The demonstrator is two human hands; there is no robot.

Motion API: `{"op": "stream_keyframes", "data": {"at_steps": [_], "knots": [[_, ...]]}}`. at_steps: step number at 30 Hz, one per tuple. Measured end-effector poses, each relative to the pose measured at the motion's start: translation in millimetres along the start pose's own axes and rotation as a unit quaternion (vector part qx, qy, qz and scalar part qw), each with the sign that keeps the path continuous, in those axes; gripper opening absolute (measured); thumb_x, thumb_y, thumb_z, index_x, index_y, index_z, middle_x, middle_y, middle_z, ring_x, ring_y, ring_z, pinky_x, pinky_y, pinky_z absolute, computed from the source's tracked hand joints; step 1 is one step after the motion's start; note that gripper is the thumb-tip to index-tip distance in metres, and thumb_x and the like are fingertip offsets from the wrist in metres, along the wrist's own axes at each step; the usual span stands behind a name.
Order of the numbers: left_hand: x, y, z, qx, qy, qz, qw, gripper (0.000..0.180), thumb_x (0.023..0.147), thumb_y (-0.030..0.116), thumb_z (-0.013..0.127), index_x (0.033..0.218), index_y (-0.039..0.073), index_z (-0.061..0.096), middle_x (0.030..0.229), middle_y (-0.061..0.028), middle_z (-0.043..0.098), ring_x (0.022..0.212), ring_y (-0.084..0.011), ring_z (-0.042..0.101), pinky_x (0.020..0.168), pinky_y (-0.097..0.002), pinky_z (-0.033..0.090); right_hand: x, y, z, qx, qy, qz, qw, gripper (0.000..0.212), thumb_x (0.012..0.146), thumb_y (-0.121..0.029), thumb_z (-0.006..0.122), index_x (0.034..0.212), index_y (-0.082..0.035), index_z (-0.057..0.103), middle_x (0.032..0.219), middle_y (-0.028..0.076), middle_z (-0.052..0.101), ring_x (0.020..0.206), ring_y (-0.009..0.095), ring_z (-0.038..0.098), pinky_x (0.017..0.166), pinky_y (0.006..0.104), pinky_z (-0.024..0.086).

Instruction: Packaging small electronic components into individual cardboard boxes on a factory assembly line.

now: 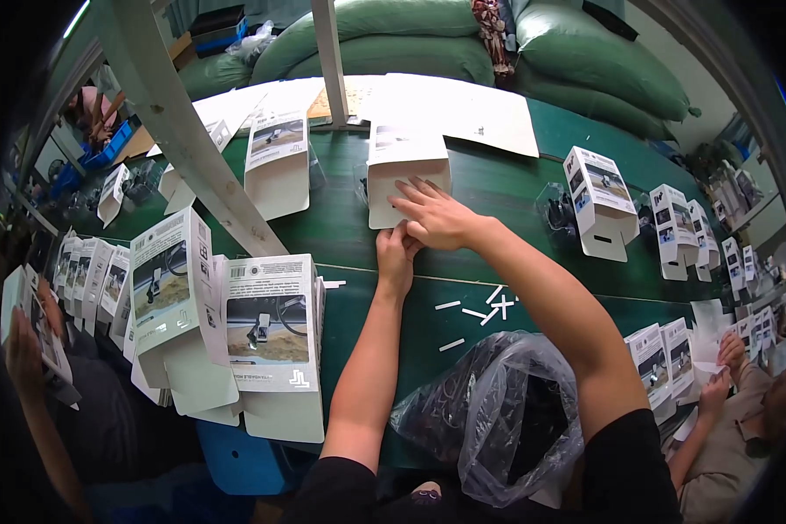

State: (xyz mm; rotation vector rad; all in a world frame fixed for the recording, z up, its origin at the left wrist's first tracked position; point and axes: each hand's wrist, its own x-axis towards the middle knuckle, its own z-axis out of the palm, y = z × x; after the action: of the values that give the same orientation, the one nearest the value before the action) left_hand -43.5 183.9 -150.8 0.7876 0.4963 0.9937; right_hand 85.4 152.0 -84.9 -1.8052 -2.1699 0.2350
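An open white cardboard box (409, 157) lies on the green table in front of me, its end flap facing me. My right hand (437, 218) reaches across it, fingers spread out on the flap. Below the flap's lower edge, my left hand (395, 258) has its fingers drawn together, close against my right thumb. What those fingers hold, if anything, is hidden. Small white strips (473, 313) lie scattered on the table to the right of my left forearm. Nearer to me, a clear plastic bag (520, 393) with dark contents sits at the table edge.
Stacked printed boxes (271, 323) stand at the left, beside a slanting post (192, 131). More boxes (600, 201) with dark parts beside them line the far right. Co-workers' hands (732, 349) work at both sides. Green sacks (603, 57) lie behind white sheets (489, 118).
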Motion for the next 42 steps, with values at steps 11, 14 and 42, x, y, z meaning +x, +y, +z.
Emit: {"op": "stream_keyframes", "data": {"at_steps": [11, 14, 42], "knots": [[12, 1, -26, 0.006, 0.048, -0.032, 0.998, 0.029, 0.092, 0.028, 0.047, 0.102, 0.001, 0.054, 0.086, -0.0104, 0.06, 0.073, -0.0161, 0.06, 0.068, -0.026, 0.05, -269, -82, -45, 0.315, -0.229, 0.019, 0.921, 0.014, 0.072, -0.005, 0.057, 0.085, -0.008, 0.062, 0.086, 0.007, 0.061, 0.07, 0.021, 0.057, 0.066, 0.0312, 0.047], [18, -5, -37, -0.002, 0.058, 0.003, 0.998, 0.029, 0.092, 0.029, 0.047, 0.102, 0.003, 0.053, 0.084, -0.0096, 0.06, 0.072, -0.0171, 0.059, 0.067, -0.0271, 0.049, -288, -112, 5, 0.054, -0.062, 0.012, 0.997, 0.021, 0.076, -0.009, 0.06, 0.097, -0.009, 0.06, 0.093, 0.008, 0.062, 0.079, 0.023, 0.059, 0.072, 0.0316, 0.048], [41, 31, -63, 0.128, 0.184, 0.061, 0.973, 0.025, 0.094, 0.025, 0.048, 0.107, 0.004, 0.051, 0.085, -0.0061, 0.062, 0.065, -0.0109, 0.058, 0.054, -0.0211, 0.044, -58, -52, -38, 0.135, -0.057, -0.016, 0.989, 0.041, 0.077, 0.011, 0.049, 0.114, -0.005, 0.041, 0.088, 0.016, 0.062, 0.078, 0.033, 0.062, 0.072, 0.0427, 0.049]]}}
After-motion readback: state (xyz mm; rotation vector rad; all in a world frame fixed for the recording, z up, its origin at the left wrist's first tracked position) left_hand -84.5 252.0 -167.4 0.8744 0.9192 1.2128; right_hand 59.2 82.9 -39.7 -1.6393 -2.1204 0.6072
